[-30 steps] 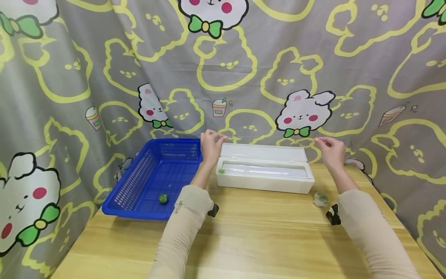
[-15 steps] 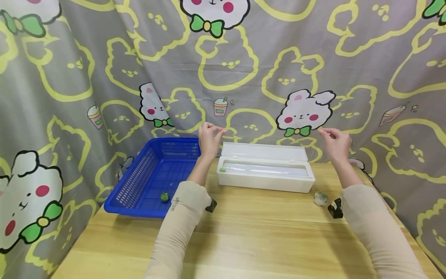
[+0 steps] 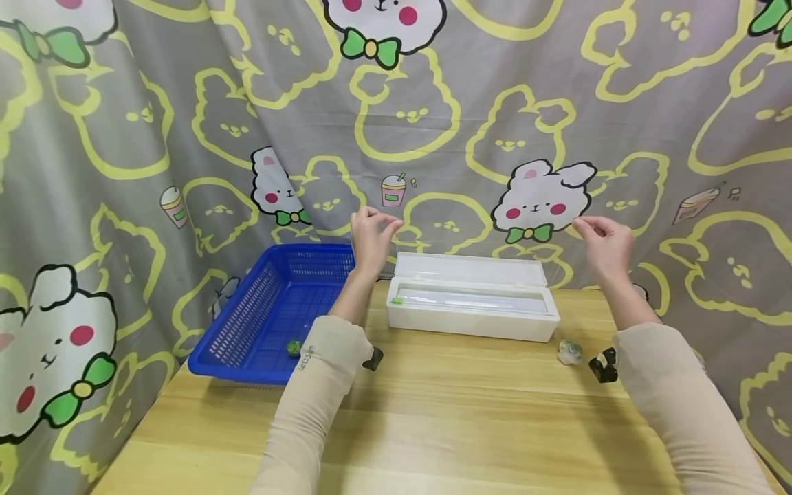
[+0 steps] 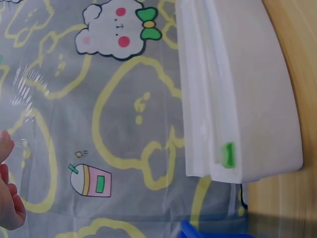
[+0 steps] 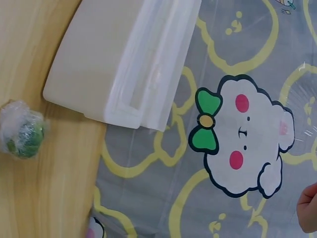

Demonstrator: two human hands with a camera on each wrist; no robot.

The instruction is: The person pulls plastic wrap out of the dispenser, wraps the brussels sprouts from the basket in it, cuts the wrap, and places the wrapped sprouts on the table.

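My left hand point(image 3: 370, 244) and right hand point(image 3: 609, 247) are raised apart above a long white cling film dispenser point(image 3: 473, 323). Thumb and fingers of each pinch an edge of clear cling film, which spans between them above the box. Crinkles of the film point(image 4: 26, 91) catch the light near the left fingers; in the right wrist view, stretched film point(image 5: 308, 99) glints by the right hand. The dispenser's lid point(image 3: 470, 269) stands up at the back, exposing the roll inside. A small green piece point(image 4: 228, 155) sits at its left end.
Left of the dispenser stands a blue plastic basket point(image 3: 238, 330) with a small green round vegetable point(image 3: 293, 348) inside. A film-wrapped green vegetable point(image 3: 570, 352) lies on the wooden table point(image 3: 470, 419) at the right. A patterned curtain point(image 3: 427, 89) hangs behind.
Both hands have risen higher above the dispenser, still pinching the film. The right hand has also shifted a little right. The dispenser, basket and vegetables stay in place.
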